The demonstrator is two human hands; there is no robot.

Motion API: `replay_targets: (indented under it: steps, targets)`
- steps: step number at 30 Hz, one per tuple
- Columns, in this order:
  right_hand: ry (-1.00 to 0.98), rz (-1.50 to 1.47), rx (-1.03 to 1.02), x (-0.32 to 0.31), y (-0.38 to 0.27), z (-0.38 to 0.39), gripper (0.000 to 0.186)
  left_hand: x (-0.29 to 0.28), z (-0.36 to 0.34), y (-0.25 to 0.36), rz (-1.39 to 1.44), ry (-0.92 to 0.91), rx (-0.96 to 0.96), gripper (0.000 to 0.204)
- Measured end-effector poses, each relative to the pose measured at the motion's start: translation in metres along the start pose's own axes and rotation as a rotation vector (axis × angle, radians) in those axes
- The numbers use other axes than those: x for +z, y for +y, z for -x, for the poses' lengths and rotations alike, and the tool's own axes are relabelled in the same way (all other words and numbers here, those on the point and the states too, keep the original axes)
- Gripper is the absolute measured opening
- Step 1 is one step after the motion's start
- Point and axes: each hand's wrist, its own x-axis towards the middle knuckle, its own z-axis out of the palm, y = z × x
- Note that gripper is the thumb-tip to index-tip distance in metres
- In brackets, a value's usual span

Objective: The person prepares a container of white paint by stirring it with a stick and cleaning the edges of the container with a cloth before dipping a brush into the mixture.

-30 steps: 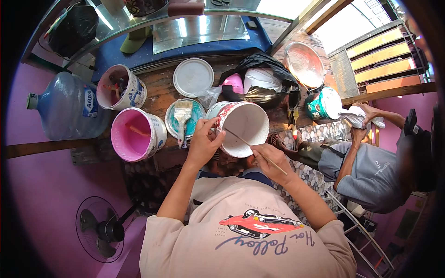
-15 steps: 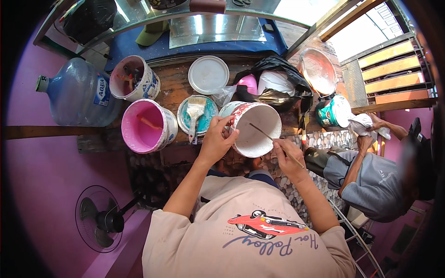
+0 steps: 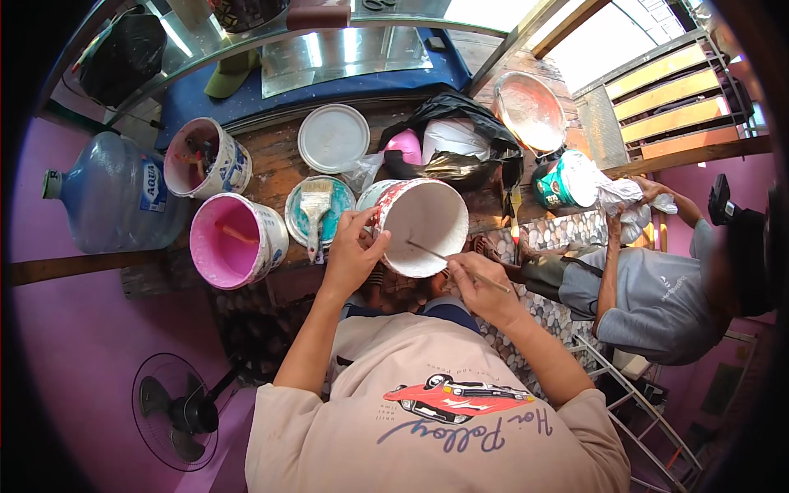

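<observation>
My left hand [image 3: 357, 255] grips the near left side of a white bucket [image 3: 436, 222] with red smears on its outside. The bucket is tilted toward me and holds white material. My right hand [image 3: 485, 287] is closed on a thin stick [image 3: 431, 251] that reaches into it. To the left, a wide paintbrush [image 3: 316, 209] lies on a lid with teal paint [image 3: 341, 218]. Beside that stands a bucket of pink paint [image 3: 212, 242], and behind it a bucket of tools [image 3: 223, 164]. A white lid [image 3: 333, 138] lies behind the paintbrush.
On the wooden bench [image 3: 271, 148] are a black bag [image 3: 501, 135], a teal can [image 3: 551, 181] and an orange-stained bucket [image 3: 526, 111]. A water jug [image 3: 119, 193] stands left, above a fan [image 3: 177, 411]. A person [image 3: 657, 296] at right handles white cloth or plastic. A ladder [image 3: 625, 403] stands below.
The stick has shifted slightly in the bucket with my right hand. The other person's hands and white bundle have moved a little. The whole view has shifted with my head.
</observation>
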Motion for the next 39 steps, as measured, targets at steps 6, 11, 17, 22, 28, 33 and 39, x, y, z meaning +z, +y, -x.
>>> replay_targets:
  steps: [6,11,17,22,28,33,39]
  targets:
    - [0.165,0.024,-0.117,0.009,0.014,-0.015,0.013,0.000,-0.003,-0.004,0.010,0.001,0.011,0.043]
    - [0.041,0.019,0.018,0.006,0.007,-0.006,0.014,0.001,-0.003,-0.009,0.018,0.018,0.036,0.043]
    - [0.049,-0.070,-0.082,0.021,-0.002,-0.014,0.014,0.001,-0.005,-0.007,-0.024,0.018,0.054,0.043]
    - [0.137,0.005,-0.080,0.011,0.026,-0.003,0.014,0.002,-0.004,-0.007,-0.023,0.018,0.053,0.044]
    - [0.088,-0.083,-0.121,0.020,0.011,-0.002,0.015,0.002,-0.006,-0.006,0.000,0.005,0.032,0.044]
    - [0.167,0.050,-0.045,0.006,0.029,-0.007,0.015,0.002,-0.005,-0.002,-0.012,-0.008,0.047,0.044]
    - [0.003,-0.089,-0.081,0.008,0.018,0.000,0.014,0.002,-0.005,0.000,0.008,-0.006,0.036,0.044]
